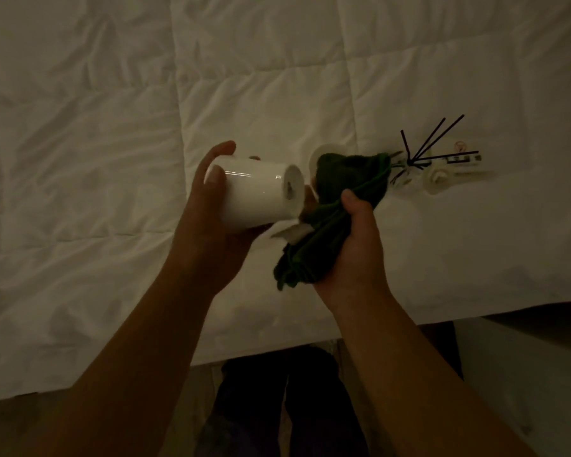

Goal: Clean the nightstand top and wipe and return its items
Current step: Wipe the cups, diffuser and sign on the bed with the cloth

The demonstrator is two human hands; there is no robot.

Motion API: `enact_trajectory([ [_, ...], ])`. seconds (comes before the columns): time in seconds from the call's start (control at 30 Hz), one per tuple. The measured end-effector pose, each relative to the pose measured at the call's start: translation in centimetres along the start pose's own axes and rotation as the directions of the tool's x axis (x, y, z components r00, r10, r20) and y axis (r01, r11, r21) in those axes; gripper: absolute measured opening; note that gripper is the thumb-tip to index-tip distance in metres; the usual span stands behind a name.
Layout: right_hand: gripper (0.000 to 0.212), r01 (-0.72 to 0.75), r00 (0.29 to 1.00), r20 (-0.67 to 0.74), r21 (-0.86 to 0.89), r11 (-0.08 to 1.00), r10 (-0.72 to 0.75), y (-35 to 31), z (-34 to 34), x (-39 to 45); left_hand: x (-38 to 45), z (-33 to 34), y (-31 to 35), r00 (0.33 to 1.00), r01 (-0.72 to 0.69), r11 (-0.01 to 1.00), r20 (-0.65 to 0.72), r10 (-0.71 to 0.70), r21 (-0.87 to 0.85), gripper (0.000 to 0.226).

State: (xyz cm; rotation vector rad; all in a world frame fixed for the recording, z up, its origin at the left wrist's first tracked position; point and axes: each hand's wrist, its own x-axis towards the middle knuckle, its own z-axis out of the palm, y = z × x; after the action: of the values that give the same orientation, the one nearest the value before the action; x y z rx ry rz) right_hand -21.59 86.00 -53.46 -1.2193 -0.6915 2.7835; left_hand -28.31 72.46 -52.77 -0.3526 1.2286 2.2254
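Note:
My left hand [208,206] grips a white cylinder [257,192], held on its side above the bed with one flat end turned toward the right. My right hand [356,239] is closed around a bunched dark green cloth [340,192], whose upper part is pressed against that flat end. A white tag hangs from the cloth below the cylinder. On the bed behind the cloth lies a reed diffuser [422,153] with several black sticks fanning out, beside small white items [439,179]. The nightstand is out of view.
A white quilted duvet [112,127] covers the bed and fills most of the view. Its near edge runs along the bottom, with floor and my dark trouser legs [287,407] below. A round white object [323,153] peeks out behind the cloth.

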Motion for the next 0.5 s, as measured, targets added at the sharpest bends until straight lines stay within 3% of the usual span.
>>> enact_trajectory([
  [0.1, 0.052, 0.042, 0.999, 0.028, -0.076, 0.996, -0.040, -0.8, 0.5, 0.0, 0.1, -0.1, 0.8, 0.972, -0.131, 0.944, 0.227, 0.062, 0.303, 0.040],
  [0.2, 0.032, 0.159, 0.983, 0.139, -0.345, 0.925, -0.117, -1.0, 1.1, -0.3, 0.1, 0.9, 1.1, 0.953, -0.238, 0.844, 0.283, 0.107, 0.481, 0.034],
  [0.27, 0.018, 0.287, 0.957, 0.186, -0.500, 0.817, -0.222, -1.2, 1.1, -0.7, 0.1, 1.6, 1.4, 0.939, -0.308, 0.754, 0.313, 0.143, 0.581, 0.032],
  [0.33, 0.021, 0.442, 0.897, 0.265, -0.591, 0.675, -0.355, -1.3, 0.8, -1.1, 0.3, 2.2, 1.0, 0.944, -0.314, 0.672, 0.294, 0.148, 0.671, 0.032],
  [0.43, 0.042, 0.621, 0.769, 0.410, -0.659, 0.424, -0.490, -0.5, 0.3, -1.1, 0.6, 3.1, -0.3, 0.981, -0.196, 0.661, 0.147, 0.130, 0.724, 0.035],
  [0.5, 0.046, 0.603, 0.778, 0.363, -0.660, 0.448, -0.513, 0.6, -0.3, -1.1, 0.5, 3.7, -1.1, 0.981, -0.172, 0.618, 0.076, 0.178, 0.767, 0.038],
])
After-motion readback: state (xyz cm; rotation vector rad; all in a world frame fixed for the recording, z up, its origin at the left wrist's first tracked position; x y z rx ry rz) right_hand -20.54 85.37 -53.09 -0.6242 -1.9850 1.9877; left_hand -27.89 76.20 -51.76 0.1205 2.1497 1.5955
